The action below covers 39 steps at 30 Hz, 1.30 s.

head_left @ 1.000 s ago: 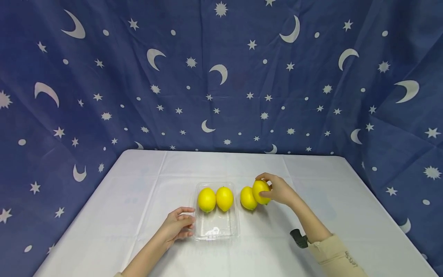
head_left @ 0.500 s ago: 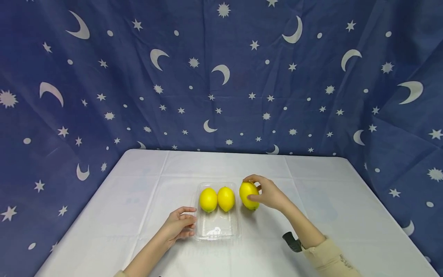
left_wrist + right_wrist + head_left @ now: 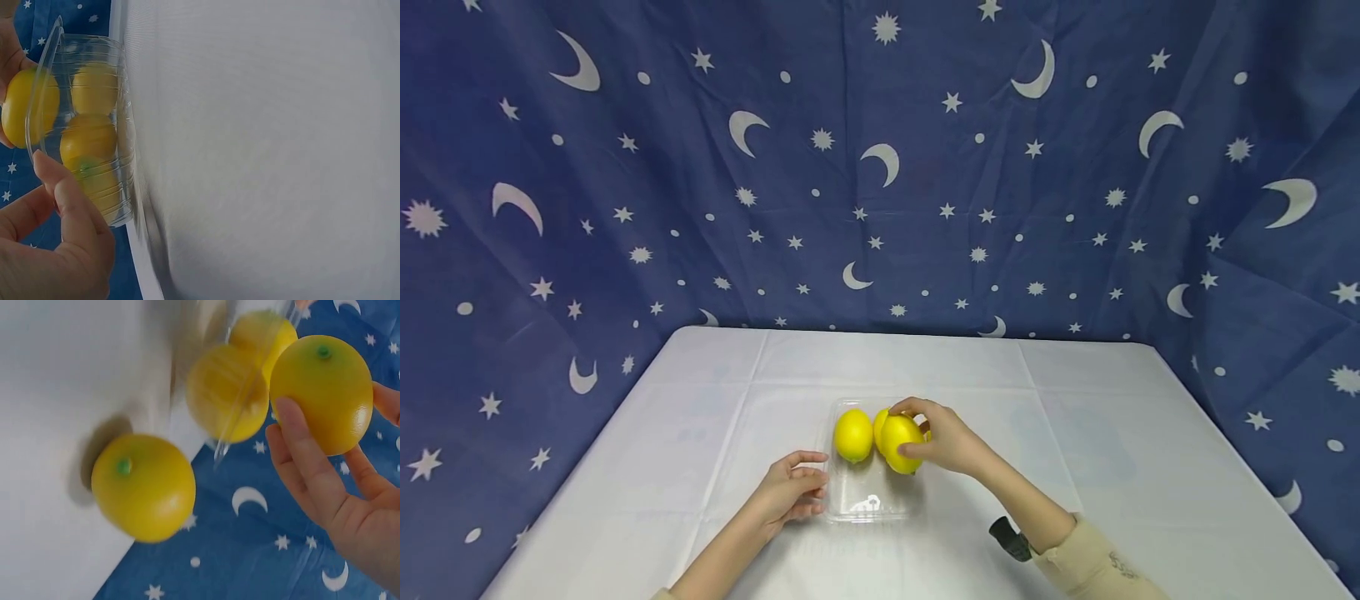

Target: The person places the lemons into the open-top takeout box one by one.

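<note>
My right hand point(image 3: 951, 437) grips a lemon point(image 3: 901, 444) above the right part of a clear plastic container point(image 3: 868, 507), its fingers and thumb on opposite sides of the fruit. Inside the container are two lemons: the left one point(image 3: 853, 435) shows fully, the other point(image 3: 880, 425) is partly hidden behind the held one. A further lemon point(image 3: 144, 487) lies on the table right of the container, almost covered by my right hand in the head view. My left hand point(image 3: 786, 492) holds the container's left edge; in the left wrist view its fingertips point(image 3: 44, 159) meet the rim.
A white cloth covers the table point(image 3: 1075, 400). Behind it hangs a blue curtain point(image 3: 880, 167) with moons and stars. A dark wrist-worn piece point(image 3: 1009, 539) sticks out beside the right sleeve point(image 3: 1082, 558).
My right hand has carried the lemon leftward from beside the container, past the lemon on the table, to over the container. My left hand keeps its place at the container's edge.
</note>
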Motion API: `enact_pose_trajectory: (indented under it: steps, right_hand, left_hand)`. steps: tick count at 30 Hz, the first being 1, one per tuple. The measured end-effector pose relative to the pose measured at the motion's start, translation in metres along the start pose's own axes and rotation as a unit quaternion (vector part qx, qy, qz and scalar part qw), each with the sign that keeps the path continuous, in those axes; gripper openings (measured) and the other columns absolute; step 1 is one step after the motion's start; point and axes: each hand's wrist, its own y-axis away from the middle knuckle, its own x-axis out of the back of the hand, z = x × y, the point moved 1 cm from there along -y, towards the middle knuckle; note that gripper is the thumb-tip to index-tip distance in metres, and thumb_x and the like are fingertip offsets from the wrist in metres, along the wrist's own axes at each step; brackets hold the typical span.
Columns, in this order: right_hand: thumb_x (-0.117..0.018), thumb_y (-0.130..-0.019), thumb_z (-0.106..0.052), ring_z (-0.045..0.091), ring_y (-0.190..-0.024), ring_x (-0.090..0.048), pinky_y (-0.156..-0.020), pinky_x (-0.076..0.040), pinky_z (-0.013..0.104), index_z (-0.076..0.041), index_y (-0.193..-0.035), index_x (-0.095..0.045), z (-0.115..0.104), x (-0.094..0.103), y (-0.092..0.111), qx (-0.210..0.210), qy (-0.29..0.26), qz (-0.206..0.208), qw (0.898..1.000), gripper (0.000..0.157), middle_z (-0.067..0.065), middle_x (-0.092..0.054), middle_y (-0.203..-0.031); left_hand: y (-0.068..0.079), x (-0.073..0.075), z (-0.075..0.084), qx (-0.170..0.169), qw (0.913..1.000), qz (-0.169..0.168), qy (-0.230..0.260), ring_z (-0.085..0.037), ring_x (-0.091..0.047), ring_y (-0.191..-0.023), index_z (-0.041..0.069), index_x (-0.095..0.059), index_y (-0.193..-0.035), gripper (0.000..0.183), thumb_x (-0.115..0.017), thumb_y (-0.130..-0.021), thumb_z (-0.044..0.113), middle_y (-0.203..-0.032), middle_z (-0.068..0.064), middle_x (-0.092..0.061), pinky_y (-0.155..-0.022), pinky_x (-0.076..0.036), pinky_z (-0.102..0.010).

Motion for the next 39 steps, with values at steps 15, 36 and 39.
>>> enact_pose_trajectory:
  steps: [15,36,39]
  right_hand:
    - [-0.074,-0.078,-0.007,0.025,-0.103,-0.054,-0.090,-0.052,0.043,-0.005,-0.117,-0.059,-0.005,-0.039,-0.003,0.010,-0.035,0.009,0.999,0.042,0.010,-0.059,-0.121]
    - [-0.075,-0.079,-0.012,0.014,-0.095,-0.052,-0.081,-0.051,0.023,-0.008,-0.120,-0.058,-0.006,-0.072,-0.002,0.037,0.008,-0.033,0.999,0.044,0.006,-0.059,-0.117]
    - [-0.074,-0.079,-0.013,0.014,-0.092,-0.052,-0.078,-0.050,0.020,-0.009,-0.121,-0.057,-0.007,-0.073,-0.001,0.031,0.021,-0.037,0.999,0.045,0.006,-0.057,-0.114]
  left_hand:
    - [-0.001,-0.002,0.000,0.005,1.0000,0.002,0.003,-0.008,-0.057,-0.069,-0.002,-0.042,-0.129,0.044,-0.059,-0.090,0.006,-0.088,-0.002,-0.060,-0.061,-0.058,-0.020]
    - [0.000,0.001,0.001,0.004,0.9998,-0.012,0.014,-0.008,-0.057,-0.068,-0.003,-0.040,-0.131,0.047,-0.060,-0.090,0.008,-0.083,0.002,-0.059,-0.060,-0.058,-0.019]
    - [0.000,0.001,0.001,0.007,0.9998,-0.011,0.015,-0.007,-0.057,-0.067,-0.003,-0.039,-0.131,0.047,-0.060,-0.090,0.008,-0.084,0.002,-0.059,-0.060,-0.058,-0.019]
